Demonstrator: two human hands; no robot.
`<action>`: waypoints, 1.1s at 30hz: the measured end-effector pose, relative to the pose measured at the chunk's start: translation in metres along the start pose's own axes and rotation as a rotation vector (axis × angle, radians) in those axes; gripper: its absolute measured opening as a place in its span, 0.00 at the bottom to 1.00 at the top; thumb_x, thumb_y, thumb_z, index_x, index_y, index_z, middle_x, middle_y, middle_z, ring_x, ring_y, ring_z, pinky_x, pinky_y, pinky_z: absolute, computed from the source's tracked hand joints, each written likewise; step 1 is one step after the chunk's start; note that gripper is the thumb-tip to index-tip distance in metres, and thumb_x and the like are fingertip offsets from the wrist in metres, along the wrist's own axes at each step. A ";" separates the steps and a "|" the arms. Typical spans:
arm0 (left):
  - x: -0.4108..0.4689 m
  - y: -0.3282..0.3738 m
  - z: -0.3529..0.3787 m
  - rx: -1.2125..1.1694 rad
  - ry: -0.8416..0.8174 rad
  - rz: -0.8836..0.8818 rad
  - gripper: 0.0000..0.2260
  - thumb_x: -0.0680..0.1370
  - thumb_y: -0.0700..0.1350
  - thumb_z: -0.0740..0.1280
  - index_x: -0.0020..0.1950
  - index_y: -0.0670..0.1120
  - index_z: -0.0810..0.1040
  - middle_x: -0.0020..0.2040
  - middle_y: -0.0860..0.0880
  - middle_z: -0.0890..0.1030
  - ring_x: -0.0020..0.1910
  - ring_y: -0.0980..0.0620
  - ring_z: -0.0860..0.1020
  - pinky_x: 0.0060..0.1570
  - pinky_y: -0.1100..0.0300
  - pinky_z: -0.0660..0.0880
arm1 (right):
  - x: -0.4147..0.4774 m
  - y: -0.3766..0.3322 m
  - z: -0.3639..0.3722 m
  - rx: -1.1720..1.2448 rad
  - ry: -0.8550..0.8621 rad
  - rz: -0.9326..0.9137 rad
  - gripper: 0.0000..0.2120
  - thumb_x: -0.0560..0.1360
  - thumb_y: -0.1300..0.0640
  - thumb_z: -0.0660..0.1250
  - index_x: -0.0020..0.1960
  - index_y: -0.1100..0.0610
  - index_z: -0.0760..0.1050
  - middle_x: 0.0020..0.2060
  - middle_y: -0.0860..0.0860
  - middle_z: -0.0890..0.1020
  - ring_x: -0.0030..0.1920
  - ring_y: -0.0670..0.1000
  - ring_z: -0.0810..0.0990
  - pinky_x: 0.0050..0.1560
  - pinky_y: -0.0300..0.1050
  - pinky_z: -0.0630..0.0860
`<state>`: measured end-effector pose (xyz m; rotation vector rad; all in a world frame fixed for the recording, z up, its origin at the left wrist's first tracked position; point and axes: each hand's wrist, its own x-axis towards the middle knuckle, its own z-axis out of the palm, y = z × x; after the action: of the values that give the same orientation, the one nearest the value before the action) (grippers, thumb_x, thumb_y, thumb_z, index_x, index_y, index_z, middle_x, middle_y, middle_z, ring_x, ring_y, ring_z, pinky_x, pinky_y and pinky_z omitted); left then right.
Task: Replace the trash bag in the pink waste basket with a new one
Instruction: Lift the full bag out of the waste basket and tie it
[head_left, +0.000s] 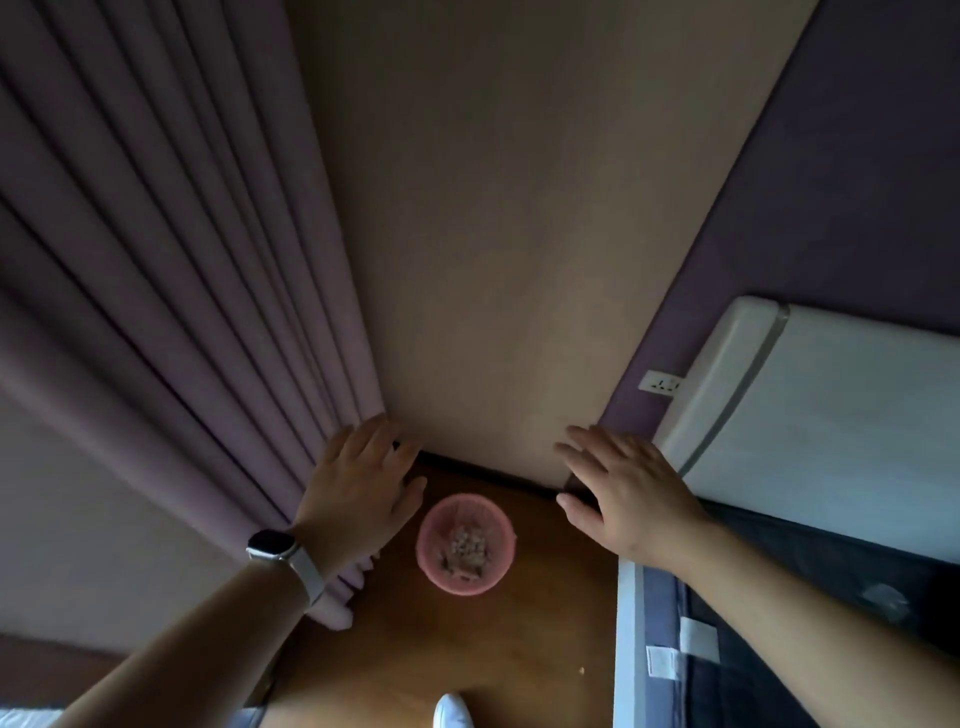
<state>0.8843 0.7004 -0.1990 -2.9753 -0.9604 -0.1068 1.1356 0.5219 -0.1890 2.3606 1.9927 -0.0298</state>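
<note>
The pink waste basket (464, 544) stands on the wooden floor near the wall corner, seen from above. Inside it a pale bag holds a heap of small scraps (465, 552). My left hand (363, 483), with a watch on the wrist, hovers above and to the left of the basket, fingers spread and holding nothing. To the basket's upper right my right hand (618, 493) is stretched out the same way, fingers straight and empty. Neither hand touches the basket.
Purple curtains (171, 291) hang at the left, reaching the floor beside the basket. A beige wall (493, 234) rises behind. At the right stands a bed with a white headboard (810, 415) and a dark mattress; a wall socket (661, 384) sits nearby. A white shoe (453, 712) shows at the bottom.
</note>
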 end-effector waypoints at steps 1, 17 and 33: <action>0.007 -0.003 0.001 0.002 -0.009 -0.001 0.25 0.75 0.57 0.54 0.63 0.46 0.78 0.62 0.42 0.79 0.60 0.39 0.78 0.57 0.41 0.74 | 0.010 0.003 0.001 0.008 -0.008 -0.001 0.29 0.77 0.37 0.52 0.71 0.51 0.68 0.72 0.52 0.69 0.70 0.56 0.68 0.67 0.54 0.65; 0.087 -0.022 0.087 -0.042 -0.045 -0.435 0.23 0.77 0.55 0.58 0.68 0.47 0.74 0.67 0.41 0.76 0.65 0.38 0.74 0.61 0.40 0.71 | 0.233 0.067 0.074 0.111 -0.102 -0.478 0.27 0.77 0.40 0.55 0.70 0.55 0.70 0.68 0.54 0.74 0.65 0.56 0.73 0.62 0.52 0.71; 0.127 0.017 0.324 -0.182 -0.136 -0.741 0.26 0.74 0.56 0.60 0.70 0.47 0.71 0.67 0.42 0.75 0.64 0.39 0.73 0.60 0.43 0.70 | 0.334 0.103 0.300 0.193 -0.299 -0.690 0.27 0.74 0.41 0.57 0.67 0.55 0.72 0.66 0.56 0.76 0.64 0.58 0.75 0.59 0.54 0.73</action>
<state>1.0168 0.7718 -0.5137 -2.6149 -2.1161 0.0065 1.2989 0.8183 -0.5022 1.5019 2.5970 -0.5793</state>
